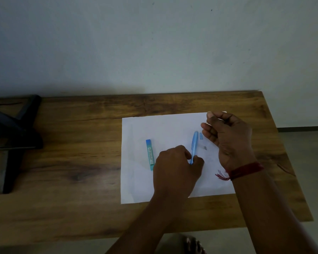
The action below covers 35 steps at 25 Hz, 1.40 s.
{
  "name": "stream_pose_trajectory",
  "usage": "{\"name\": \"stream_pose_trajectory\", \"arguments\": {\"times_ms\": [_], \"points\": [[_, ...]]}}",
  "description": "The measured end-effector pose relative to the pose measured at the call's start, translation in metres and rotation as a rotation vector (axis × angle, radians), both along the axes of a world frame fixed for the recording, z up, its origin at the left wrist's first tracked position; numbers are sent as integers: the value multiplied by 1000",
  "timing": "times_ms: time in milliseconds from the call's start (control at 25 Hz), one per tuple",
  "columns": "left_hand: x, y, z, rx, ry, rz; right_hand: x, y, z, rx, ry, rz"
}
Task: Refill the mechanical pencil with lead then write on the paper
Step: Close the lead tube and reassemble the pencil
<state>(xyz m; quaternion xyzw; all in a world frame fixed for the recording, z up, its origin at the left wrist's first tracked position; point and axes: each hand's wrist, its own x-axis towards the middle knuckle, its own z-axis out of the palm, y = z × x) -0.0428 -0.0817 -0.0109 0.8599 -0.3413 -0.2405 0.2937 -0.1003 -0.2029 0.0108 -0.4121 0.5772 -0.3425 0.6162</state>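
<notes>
A white sheet of paper (141,184) lies on the wooden table (72,143). My left hand (174,165) pinches the lower end of a light blue mechanical pencil (194,143), whose open top points away from me. My right hand (226,136) is raised just right of the pencil's top, thumb and forefinger pinched together on something too thin to make out. A blue lead case (149,154) lies on the paper left of my left hand. A small blue cap (201,136) and a tiny grey piece (205,148) lie on the paper beside the pencil.
A black stand with crossed legs (13,140) sits on the table's left end. The table's right edge (290,153) runs close past my right wrist, which wears a red thread band (244,170). A foot (193,244) shows below the near edge.
</notes>
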Motion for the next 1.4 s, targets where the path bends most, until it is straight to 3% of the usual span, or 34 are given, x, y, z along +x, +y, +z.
{"name": "stream_pose_trajectory", "arguments": {"times_ms": [160, 360, 520, 720, 1400], "points": [[8, 8, 5, -104, 38, -55, -2, 5, 2, -1, 25, 115], [22, 17, 7, -150, 18, -30, 5, 18, 13, 17, -100, 223], [28, 21, 9, -222, 20, -4, 10, 26, 20, -56, -186, 226], [33, 23, 10, -257, 2, -14, 13, 26, 21, -126, -161, 253], [33, 20, 10, -248, 8, -20, 11, 25, 25, -141, -189, 247]]}}
